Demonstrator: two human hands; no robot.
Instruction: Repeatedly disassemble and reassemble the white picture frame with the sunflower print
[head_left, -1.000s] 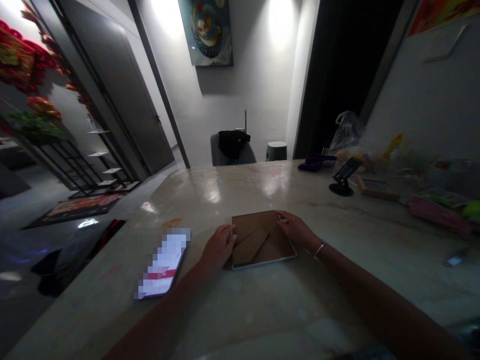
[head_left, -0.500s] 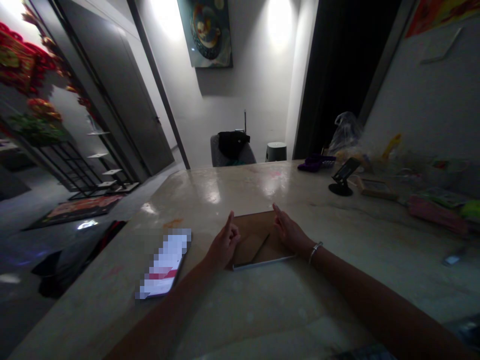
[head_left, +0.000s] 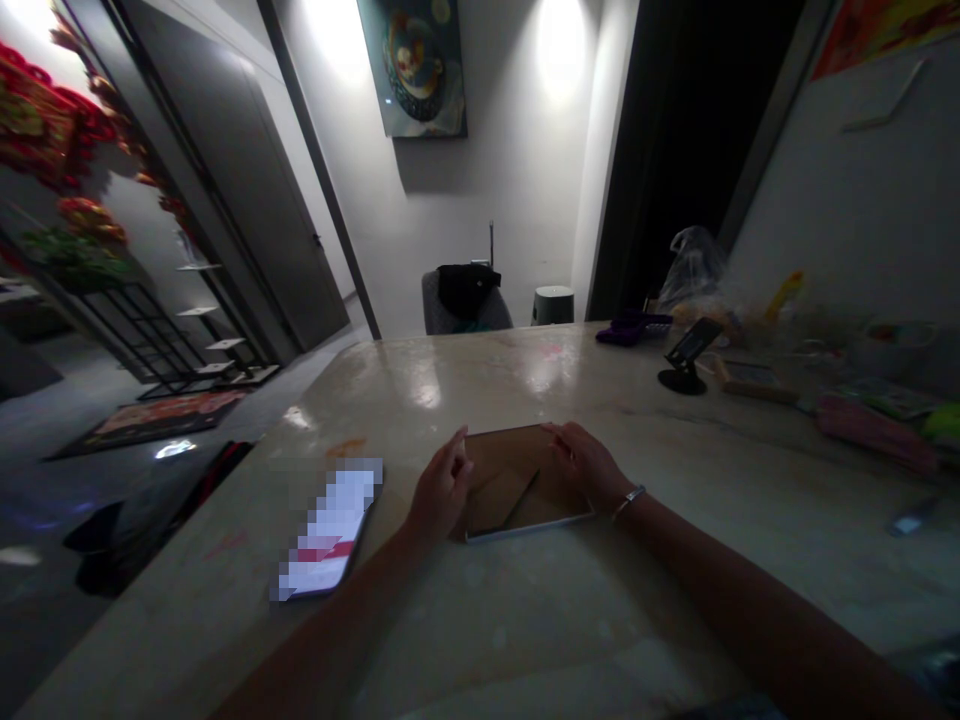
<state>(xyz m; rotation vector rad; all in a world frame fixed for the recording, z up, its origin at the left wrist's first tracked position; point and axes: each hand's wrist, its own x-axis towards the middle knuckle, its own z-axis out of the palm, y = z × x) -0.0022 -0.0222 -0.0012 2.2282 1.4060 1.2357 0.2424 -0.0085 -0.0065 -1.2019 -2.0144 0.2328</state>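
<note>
Between my hands on the table lies a flat brown rectangular board (head_left: 499, 495) with a pale edge along its near side. A thin dark stick (head_left: 522, 497), pen-like, rests slantwise on it. My left hand (head_left: 442, 485) grips the board's left edge, fingers curled and thumb near the far left corner. At the right edge my right hand (head_left: 589, 465) is closed on the board, its thumb and forefinger close to the far right corner. Fingers under the board are hidden. A bracelet (head_left: 630, 500) circles my right wrist.
A phone (head_left: 330, 535) with a lit, blurred screen lies left of my left forearm. Toward the right stand a black phone stand (head_left: 686, 360), a wooden frame (head_left: 754, 378) and a purple item (head_left: 634, 327). A chair (head_left: 465, 300) stands beyond the stone table (head_left: 450, 630).
My raised index finger on the left and raised thumb on the right have bent down toward the board's far corners. The board and stick look unmoved.
</note>
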